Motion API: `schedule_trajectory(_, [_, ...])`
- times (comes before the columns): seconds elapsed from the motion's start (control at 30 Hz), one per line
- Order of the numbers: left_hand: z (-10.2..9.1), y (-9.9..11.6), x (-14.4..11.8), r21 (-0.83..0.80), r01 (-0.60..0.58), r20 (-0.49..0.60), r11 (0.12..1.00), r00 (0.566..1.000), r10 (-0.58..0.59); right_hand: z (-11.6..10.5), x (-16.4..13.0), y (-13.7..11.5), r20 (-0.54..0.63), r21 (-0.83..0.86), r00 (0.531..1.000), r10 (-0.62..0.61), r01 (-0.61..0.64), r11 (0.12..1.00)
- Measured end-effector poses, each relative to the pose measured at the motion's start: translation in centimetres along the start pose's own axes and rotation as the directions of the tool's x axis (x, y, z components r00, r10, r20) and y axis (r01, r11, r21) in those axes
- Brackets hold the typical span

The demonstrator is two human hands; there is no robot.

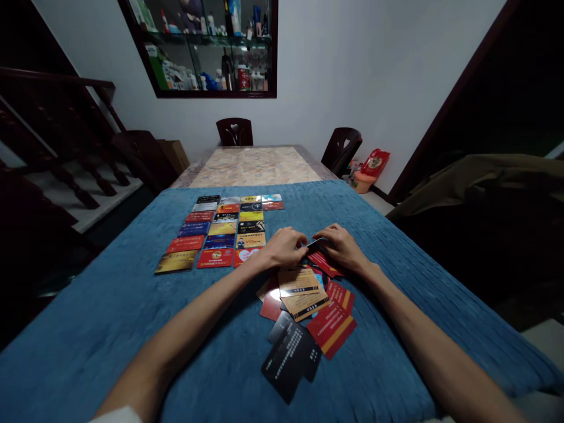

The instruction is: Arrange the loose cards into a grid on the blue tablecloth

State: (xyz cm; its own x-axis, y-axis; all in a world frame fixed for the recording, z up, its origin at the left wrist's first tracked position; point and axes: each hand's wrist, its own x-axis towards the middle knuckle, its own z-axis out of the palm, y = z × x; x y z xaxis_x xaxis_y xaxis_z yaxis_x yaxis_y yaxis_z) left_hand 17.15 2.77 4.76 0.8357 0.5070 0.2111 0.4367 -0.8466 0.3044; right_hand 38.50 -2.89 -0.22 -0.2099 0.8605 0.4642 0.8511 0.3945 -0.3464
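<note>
A thin plastic card (314, 242), seen nearly edge-on, spans the gap between my two hands just above a loose pile. My left hand (285, 245) has its fingers closed at the card's left end. On the other end, the fingers of my right hand (341, 247) are pinched. Below them lies the heap of overlapping cards: tan cards (304, 296), red cards with a yellow stripe (332, 323), and black cards (288, 358) nearest me. To the left, several cards lie in neat columns, among them a gold card (176, 261) and a red card (215, 257).
A blue cloth (110, 294) covers the near part of the table, with a patterned tabletop (259, 164) beyond. Dark chairs (235, 132) stand around it. A glass shelf cabinet (211, 47) is set in the wall. A red bag (376, 161) sits on the floor at right.
</note>
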Motion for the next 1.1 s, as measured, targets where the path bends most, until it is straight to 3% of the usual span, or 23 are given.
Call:
schedule_trajectory(0.33, [-0.1, -1.4, 0.1, 0.042, 0.01, -0.047, 0.999, 0.999, -0.008, 0.4, 0.0, -0.2, -0.077, 0.008, 0.996, 0.039, -0.039, 0.999])
schedule_trajectory(0.67, [0.5, -2.8, 0.3, -0.015, 0.036, -0.114, 0.999, 0.993, -0.038, 0.8, -0.1, -0.1, -0.074, -0.019, 0.995, 0.07, -0.072, 0.997])
schedule_trajectory(1.1, [0.7, -2.7, 0.0, -0.022, 0.028, -0.123, 0.999, 0.992, -0.03, 0.7, 0.0, -0.6, -0.074, -0.098, 0.995, 0.06, -0.067, 0.993])
